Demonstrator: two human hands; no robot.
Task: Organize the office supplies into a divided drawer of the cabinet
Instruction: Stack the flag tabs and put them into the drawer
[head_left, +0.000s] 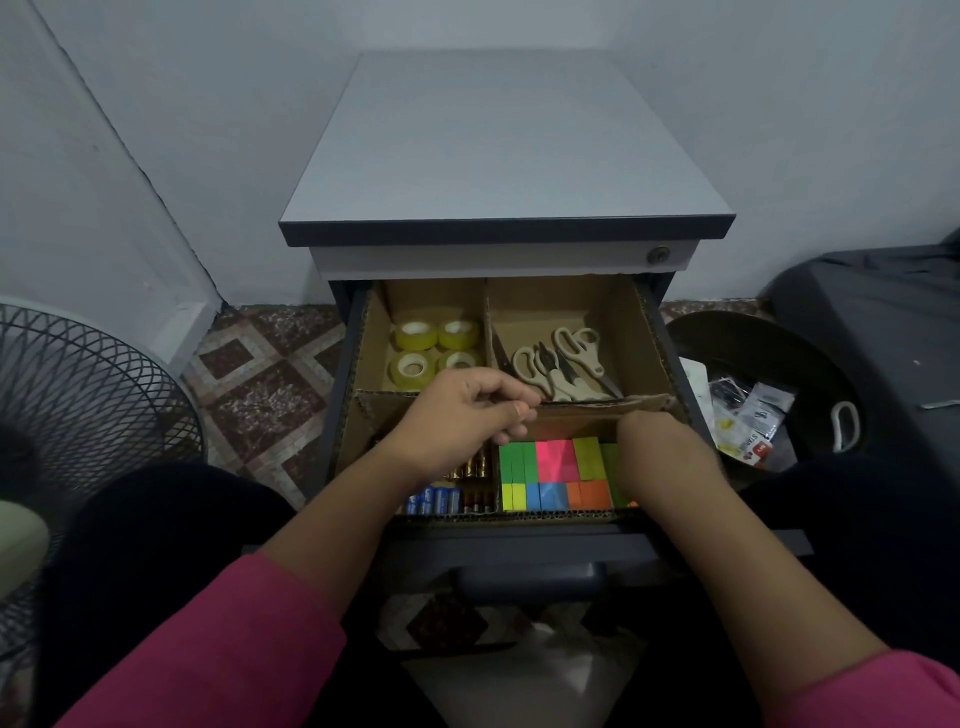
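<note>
Reaching into a cabinet's divided drawer (670, 364), a person is arranging bright sticky-note pads (556, 470) in the near right compartment. The right hand (660, 452) is dipping among them, its grip hidden; the left hand (467, 415) is curling, apparently pinching the cardboard divider. Squaring each pad flush should be keeping rows tight. Tape rolls (434, 348), scissors (563, 364) and batteries (457, 488) are filling the others.
</note>
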